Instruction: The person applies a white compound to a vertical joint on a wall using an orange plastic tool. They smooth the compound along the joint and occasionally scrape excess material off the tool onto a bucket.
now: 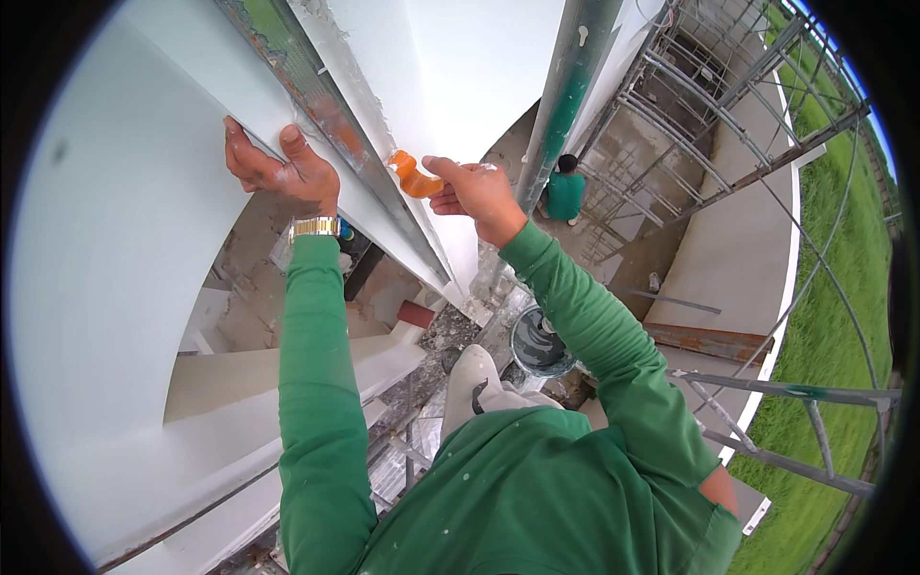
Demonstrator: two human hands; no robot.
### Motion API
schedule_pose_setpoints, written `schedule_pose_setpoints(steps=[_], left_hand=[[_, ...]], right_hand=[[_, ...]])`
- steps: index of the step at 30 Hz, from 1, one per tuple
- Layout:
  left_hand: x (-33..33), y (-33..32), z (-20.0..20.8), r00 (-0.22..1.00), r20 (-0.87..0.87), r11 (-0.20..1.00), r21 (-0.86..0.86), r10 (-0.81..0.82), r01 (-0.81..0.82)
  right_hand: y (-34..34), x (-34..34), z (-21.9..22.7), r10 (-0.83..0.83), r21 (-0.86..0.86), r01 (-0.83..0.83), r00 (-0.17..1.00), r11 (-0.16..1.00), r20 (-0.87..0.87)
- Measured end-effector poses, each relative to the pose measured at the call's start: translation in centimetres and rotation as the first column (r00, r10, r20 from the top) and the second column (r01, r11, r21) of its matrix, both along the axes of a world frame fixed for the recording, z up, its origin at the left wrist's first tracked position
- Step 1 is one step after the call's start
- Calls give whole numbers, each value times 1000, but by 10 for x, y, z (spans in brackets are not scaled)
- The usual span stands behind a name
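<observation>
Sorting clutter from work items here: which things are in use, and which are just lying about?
In use:
right hand holding orange tool
left hand pressed on white panel
metal strip

Lying about:
bucket
scaffold tubes
person below

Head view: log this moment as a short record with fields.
left hand: pressed flat against the white wall panel, wristwatch on the wrist
right hand: fingers grip an orange curved tool at the metal strip
below: grey bucket, scaffold bars
farther off: a person in green, grass
</observation>
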State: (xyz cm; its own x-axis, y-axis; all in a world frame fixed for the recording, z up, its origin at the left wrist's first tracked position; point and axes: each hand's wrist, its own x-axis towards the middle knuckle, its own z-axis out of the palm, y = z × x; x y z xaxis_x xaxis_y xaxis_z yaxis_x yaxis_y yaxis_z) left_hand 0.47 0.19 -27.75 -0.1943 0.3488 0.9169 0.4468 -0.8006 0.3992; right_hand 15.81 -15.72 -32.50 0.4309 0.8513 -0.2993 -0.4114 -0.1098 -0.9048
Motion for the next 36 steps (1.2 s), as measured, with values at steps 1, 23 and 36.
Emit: schedule_pose_setpoints(steps=[1, 23, 36], left_hand=[[1, 0, 0, 1000, 2, 1000, 8, 7, -7], [-4, 6, -2, 999, -29, 995, 99, -27, 30], [-124, -7, 46, 929, -160, 943, -35, -333, 332]], right_hand=[[0, 1, 7, -4, -3, 4, 1000, 1000, 9], [-60, -19, 74, 2, 411, 117, 961, 904, -276], [-153, -80, -127, -17, 1, 17, 987, 1000, -161]])
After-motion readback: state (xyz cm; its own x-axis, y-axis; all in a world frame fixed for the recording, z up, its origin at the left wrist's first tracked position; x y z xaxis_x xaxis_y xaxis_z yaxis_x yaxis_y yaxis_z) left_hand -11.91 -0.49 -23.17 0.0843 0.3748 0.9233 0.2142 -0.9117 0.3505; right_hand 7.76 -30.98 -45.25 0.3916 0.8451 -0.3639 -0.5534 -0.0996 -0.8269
